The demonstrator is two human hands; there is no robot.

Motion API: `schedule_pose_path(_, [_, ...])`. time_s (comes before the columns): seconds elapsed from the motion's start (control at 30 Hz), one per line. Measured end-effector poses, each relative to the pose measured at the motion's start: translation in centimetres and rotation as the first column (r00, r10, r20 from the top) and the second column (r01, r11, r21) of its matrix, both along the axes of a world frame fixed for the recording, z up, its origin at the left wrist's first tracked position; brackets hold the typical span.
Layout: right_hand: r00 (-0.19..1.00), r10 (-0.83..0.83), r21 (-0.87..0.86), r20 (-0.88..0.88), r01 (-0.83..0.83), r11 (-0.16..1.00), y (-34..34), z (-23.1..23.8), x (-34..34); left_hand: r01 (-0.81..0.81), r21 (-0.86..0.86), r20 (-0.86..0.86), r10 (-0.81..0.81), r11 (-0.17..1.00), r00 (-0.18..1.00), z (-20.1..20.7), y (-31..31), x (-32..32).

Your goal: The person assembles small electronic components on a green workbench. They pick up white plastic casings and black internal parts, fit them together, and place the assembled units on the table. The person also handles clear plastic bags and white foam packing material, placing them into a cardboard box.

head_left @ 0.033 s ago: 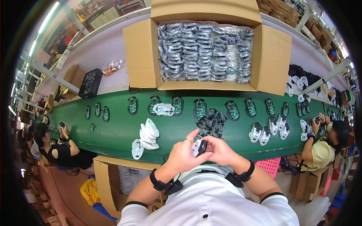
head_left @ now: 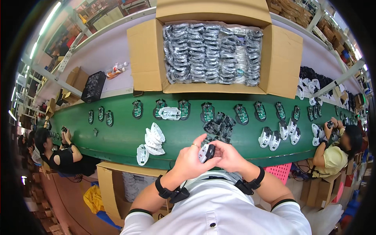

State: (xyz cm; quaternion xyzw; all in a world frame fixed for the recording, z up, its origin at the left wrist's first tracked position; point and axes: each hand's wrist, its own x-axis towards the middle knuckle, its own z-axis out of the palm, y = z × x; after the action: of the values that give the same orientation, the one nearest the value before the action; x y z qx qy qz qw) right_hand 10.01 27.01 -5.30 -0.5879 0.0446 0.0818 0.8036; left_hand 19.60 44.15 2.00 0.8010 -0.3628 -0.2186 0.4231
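Note:
Close to my body, at the front edge of the green bench, both hands meet around a white-and-black mouse shell (head_left: pixel 205 153). My left hand (head_left: pixel 190 159) grips its left side with fingers and thumb. Closed on its right side is my right hand (head_left: pixel 228 157), the fingers partly hiding it. Just beyond my hands lies a pile of dark plastic mouse parts (head_left: pixel 221 126). Left of them, white mouse shells (head_left: pixel 154 138) lie stacked. Mouse bases with green circuit boards (head_left: pixel 208 112) stand in a row farther back; one white shell (head_left: pixel 170 113) rests across two of them.
An open cardboard box (head_left: pixel 215 88) of bagged items stands behind the bench (head_left: pixel 117 137). White-and-black mouse shells (head_left: pixel 275 141) lie to the right. A cardboard box (head_left: pixel 107 188) is below the front edge. People work at left (head_left: pixel 66 150) and right (head_left: pixel 333 150).

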Motion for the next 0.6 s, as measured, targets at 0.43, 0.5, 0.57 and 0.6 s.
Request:
schedule_pose_path(0.43, [0.974,-0.183,0.08,0.132,0.173,0.982,-0.5,0.6,-0.6,-0.122,-0.464,0.053,0.165,0.877,0.985,-5.1,-0.2,0.5])
schedule_pose_path(0.5, [0.986,-0.166,0.082,0.007,0.165,0.983,-0.2,0.2,-0.8,-0.182,-0.444,0.019,0.212,0.877,0.977,-6.1,-0.2,0.5])
schedule_pose_path(0.57, [0.986,-0.166,0.045,-0.021,0.166,0.985,-0.4,0.9,-0.6,-0.266,-0.402,-0.024,0.28,0.876,0.96,-6.6,-0.5,0.0])
schedule_pose_path(0.6, [0.986,-0.166,0.028,-0.035,0.167,0.986,-0.5,1.1,-0.6,-0.284,-0.351,-0.114,0.26,0.892,0.959,-6.7,-0.9,0.0])
